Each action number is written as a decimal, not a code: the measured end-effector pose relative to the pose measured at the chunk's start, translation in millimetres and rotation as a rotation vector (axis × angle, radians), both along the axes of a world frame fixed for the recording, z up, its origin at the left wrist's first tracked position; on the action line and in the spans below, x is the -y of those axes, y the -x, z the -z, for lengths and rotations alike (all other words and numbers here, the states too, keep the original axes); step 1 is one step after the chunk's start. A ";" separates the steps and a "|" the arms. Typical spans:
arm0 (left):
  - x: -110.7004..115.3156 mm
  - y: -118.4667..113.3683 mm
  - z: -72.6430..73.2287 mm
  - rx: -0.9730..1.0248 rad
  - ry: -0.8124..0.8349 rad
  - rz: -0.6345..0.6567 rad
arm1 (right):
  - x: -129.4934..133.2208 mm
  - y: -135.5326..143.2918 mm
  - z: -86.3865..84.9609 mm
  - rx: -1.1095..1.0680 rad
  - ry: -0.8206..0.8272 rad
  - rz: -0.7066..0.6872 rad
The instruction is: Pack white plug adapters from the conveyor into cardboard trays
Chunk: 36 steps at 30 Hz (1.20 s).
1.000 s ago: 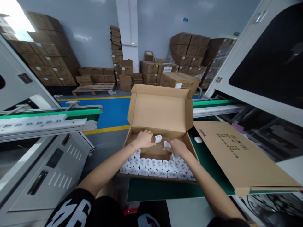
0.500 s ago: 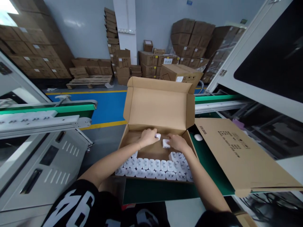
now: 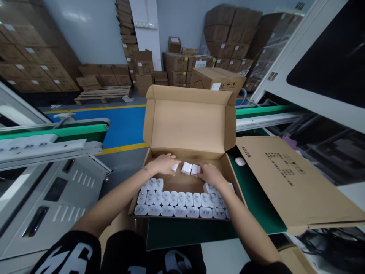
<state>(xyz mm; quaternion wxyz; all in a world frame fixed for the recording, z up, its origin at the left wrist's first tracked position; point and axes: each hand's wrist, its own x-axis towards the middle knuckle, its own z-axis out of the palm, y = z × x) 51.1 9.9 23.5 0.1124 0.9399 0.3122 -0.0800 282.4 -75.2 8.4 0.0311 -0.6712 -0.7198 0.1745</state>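
An open cardboard box (image 3: 188, 127) has its lid raised at the back. Rows of white plug chargers (image 3: 181, 199) fill its near side, prongs up, with shorter runs at both ends of a further row. My left hand (image 3: 162, 164) is inside the box at the left, its fingers closed around a white charger (image 3: 175, 167) that is partly hidden. Over the box's middle, my right hand (image 3: 211, 174) grips another charger (image 3: 195, 169) by its right side. Touching that one on the left is a further white charger (image 3: 186, 168), apart from my left hand.
A flattened printed carton (image 3: 285, 179) lies on the green work surface (image 3: 194, 232) at the right, near a small white rounded object (image 3: 240, 161). At the left, a green conveyor (image 3: 80, 133) carries white pieces. A large carton (image 3: 218, 78) stands behind the lid.
My left hand has moved left, away from my right hand. Two chargers now show side by side at my right hand, where one showed before. The view has shifted slightly.
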 end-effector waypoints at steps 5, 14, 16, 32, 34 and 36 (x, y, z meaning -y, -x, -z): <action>0.2 5.5 12.3 0.132 -0.004 0.050 | 0.8 4.4 -0.8 -0.004 -0.007 -0.005; -6.8 17.9 19.5 0.280 0.163 -0.184 | 24.4 -38.0 -30.3 -0.049 0.092 0.002; -4.3 21.8 19.2 0.189 0.066 -0.199 | 37.4 -44.0 -29.1 -0.037 0.089 -0.076; 62.3 33.0 -18.2 -0.096 -0.096 -0.228 | 68.9 -6.3 -21.0 0.124 -0.102 -0.141; 72.8 36.9 -17.3 -0.151 -0.117 -0.230 | 63.2 -8.4 -24.9 0.144 -0.130 -0.073; 76.4 36.4 -17.7 -0.128 -0.131 -0.219 | 52.5 -12.0 -27.1 0.215 -0.197 0.016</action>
